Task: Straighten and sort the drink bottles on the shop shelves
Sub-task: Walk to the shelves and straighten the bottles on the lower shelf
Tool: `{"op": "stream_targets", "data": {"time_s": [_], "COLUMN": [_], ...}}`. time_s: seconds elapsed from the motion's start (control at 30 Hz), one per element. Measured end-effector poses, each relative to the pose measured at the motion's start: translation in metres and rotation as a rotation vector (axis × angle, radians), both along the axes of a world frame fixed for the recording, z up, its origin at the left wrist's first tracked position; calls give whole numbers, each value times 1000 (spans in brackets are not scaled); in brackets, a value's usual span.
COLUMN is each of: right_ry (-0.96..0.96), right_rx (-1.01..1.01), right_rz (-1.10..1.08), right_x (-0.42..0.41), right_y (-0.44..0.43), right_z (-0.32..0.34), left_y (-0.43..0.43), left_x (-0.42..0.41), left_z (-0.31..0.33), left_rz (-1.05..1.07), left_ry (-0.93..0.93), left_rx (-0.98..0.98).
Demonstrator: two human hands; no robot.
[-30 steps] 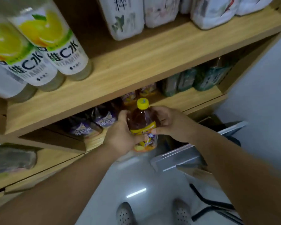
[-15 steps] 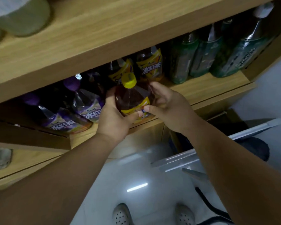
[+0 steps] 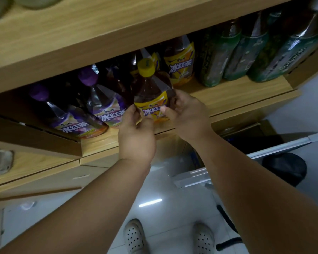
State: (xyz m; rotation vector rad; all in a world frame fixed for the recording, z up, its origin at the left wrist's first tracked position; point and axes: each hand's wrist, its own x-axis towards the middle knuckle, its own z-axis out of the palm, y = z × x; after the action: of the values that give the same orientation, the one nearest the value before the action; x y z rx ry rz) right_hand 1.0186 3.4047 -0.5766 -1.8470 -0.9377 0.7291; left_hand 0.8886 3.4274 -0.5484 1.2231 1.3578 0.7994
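A brown iced-tea bottle (image 3: 153,90) with a yellow cap and yellow label stands at the front edge of the wooden shelf (image 3: 233,97). My left hand (image 3: 136,132) grips its left side and my right hand (image 3: 186,114) grips its right side, thumbs on the label. Behind it stand more yellow-label tea bottles (image 3: 180,65). To the left are purple-cap, purple-label tea bottles (image 3: 99,105). To the right are green tea bottles (image 3: 220,57).
The shelf board above (image 3: 99,37) overhangs the bottles closely. A lower wooden shelf (image 3: 35,167) sits at left. Below are a white tiled floor (image 3: 163,198), my white shoes (image 3: 134,237), a metal rail (image 3: 264,149) and a dark round object (image 3: 285,171) at right.
The view has dropped from the upper shelf to this one. Both hands carried the yellow-cap bottle up and in, from in front of the shelf onto its front edge.
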Motion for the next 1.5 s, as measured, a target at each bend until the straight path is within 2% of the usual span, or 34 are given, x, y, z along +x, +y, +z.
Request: {"op": "stream_targets", "data": {"time_s": [0.13,0.3,0.53,0.63,0.83,1.03,1.23,1.5], "right_ry": [-68,-204,59,38,58,-36,-137,-222], "right_rx": [-90,-132,-77,-157,-243,-210,-117,104], "right_rz": [-33,-17,-73,-78,-123,-189,-369,-493], "right_x": [-6,-1,-4,-5,-5,-15,-13,52], "right_y": [15,23,13,-7,-65,-134,-179,-187], "right_z": [7,16,19,42,124,247,332,436], "left_y": [-2,7,-2,-18,-43,-56,-63,-66], "left_x": [-5,-1,-15,-26,-56,-71,-56,16], "left_z": [6,11,27,49,118,214,301,411], "left_rz": [-186,-214,-204,-163,-130,-366,-610,-728], "left_ry": [-90,-115,-114,-23,151,203,151,129], "left_rx": [-108,-165,-120,-169,-81,46,190,482]}}
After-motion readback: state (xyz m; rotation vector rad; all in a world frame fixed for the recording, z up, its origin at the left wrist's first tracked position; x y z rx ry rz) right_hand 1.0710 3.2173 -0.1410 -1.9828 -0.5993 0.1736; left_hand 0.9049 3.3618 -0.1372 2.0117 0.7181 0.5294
